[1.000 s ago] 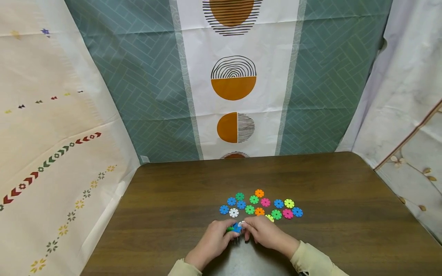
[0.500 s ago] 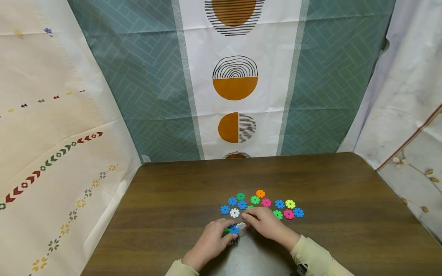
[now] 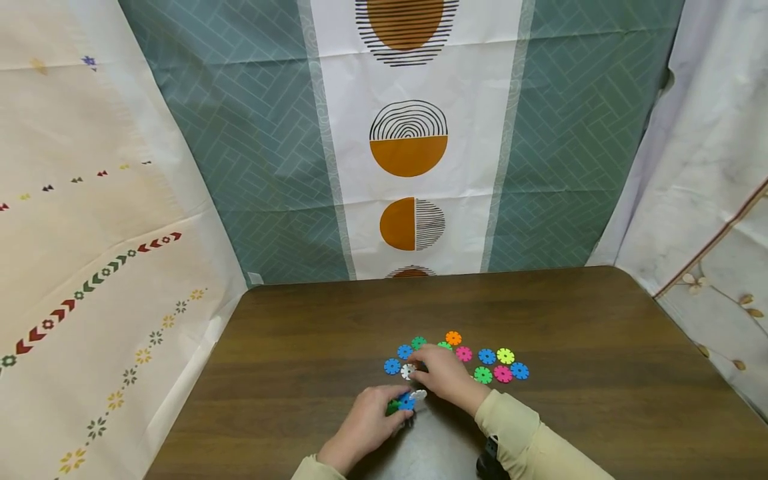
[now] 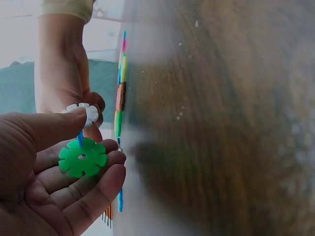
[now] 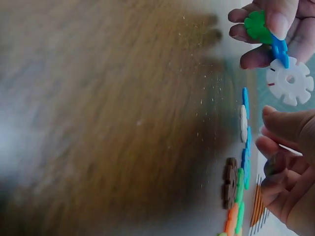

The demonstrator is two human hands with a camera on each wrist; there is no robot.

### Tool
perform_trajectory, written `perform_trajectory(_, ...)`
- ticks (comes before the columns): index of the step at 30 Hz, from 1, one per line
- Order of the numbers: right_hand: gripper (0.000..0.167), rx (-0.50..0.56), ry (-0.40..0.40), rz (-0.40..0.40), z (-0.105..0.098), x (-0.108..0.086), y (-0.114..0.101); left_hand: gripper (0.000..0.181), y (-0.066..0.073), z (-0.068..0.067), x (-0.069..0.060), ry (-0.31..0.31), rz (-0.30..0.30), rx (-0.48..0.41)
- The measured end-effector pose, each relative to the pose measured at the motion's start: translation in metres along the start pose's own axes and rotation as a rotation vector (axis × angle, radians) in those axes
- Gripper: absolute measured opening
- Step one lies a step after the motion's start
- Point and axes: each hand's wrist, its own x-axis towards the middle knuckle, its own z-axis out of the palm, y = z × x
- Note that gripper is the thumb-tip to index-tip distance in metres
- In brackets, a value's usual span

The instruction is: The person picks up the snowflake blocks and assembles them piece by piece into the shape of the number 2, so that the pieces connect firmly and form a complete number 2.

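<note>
My left hand (image 3: pixel 369 417) pinches a small build of slotted plastic discs between thumb and fingers. In it are a green disc (image 4: pixel 74 166), a blue disc (image 5: pixel 279 49) seen nearly edge-on, and a white disc (image 5: pixel 281 89) slotted onto the blue one. Over the spread of loose discs reaches my right hand (image 3: pixel 447 377), its fingertips beside a loose white disc (image 3: pixel 406 372). In the right wrist view its fingers are loosely bent, with nothing visible between thumb and fingers. That hand hides several discs beneath it in the head view.
Loose discs lie flat on the brown table (image 3: pixel 300 347): blue discs (image 3: pixel 392 366) at the left, pink (image 3: pixel 503 374), yellow (image 3: pixel 506 355) and blue ones at the right, an orange disc (image 3: pixel 453 338) farthest back. A brown disc (image 5: pixel 230 183) shows in the right wrist view. Patterned cloths hang around the table.
My right hand has left the white disc of the build and moved up and left over the loose discs. The left hand keeps holding the build in nearly the same place.
</note>
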Motion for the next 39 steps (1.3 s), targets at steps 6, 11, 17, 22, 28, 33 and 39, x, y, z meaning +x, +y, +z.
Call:
perform_trajectory(6, 0.022, -0.053, -0.014, 0.036, 0.003, 0.002, -0.002, 0.035, 0.001, 0.000, -0.001, -0.014, -0.004, -0.013)
perform_trajectory(11, 0.022, -0.093, -0.004, 0.035, 0.007, 0.002, -0.001, 0.033, 0.002, 0.000, -0.001, -0.002, 0.000, -0.018)
perform_trajectory(17, 0.018, -0.096, 0.012, 0.010, 0.009, 0.002, -0.001, 0.032, 0.001, 0.001, 0.000, 0.007, 0.001, -0.049)
perform_trajectory(22, 0.030, -0.054, 0.017, 0.034, 0.004, -0.001, -0.001, 0.032, 0.000, 0.001, 0.000, 0.023, -0.010, -0.086)
perform_trajectory(28, 0.025, 0.021, 0.026, 0.067, -0.001, -0.011, 0.004, 0.026, -0.001, 0.001, -0.002, 0.044, -0.036, -0.135)
perform_trajectory(33, 0.016, 0.142, 0.073, 0.100, -0.007, -0.022, 0.009, 0.026, -0.001, 0.001, -0.002, 0.046, -0.042, -0.230)
perform_trajectory(39, 0.006, 0.405, 0.009, 0.132, -0.017, -0.034, 0.012, 0.029, 0.000, 0.001, -0.002, 0.053, -0.058, -0.369)
